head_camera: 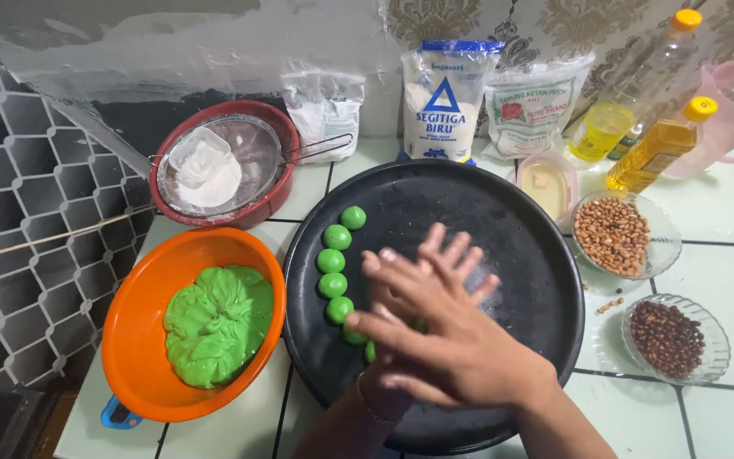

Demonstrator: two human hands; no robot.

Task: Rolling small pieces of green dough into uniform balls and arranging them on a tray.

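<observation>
Pressed palms above black tray [520,229] (green balls [331,260] beside)

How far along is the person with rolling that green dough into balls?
Early on, it seems. Done: a curved row of about six green balls lies along the left side of the black tray. In hand: the right hand lies pressed over the left hand, palms together; whatever is between them is hidden. Left: a big lump of green dough fills the orange bowl.
</observation>
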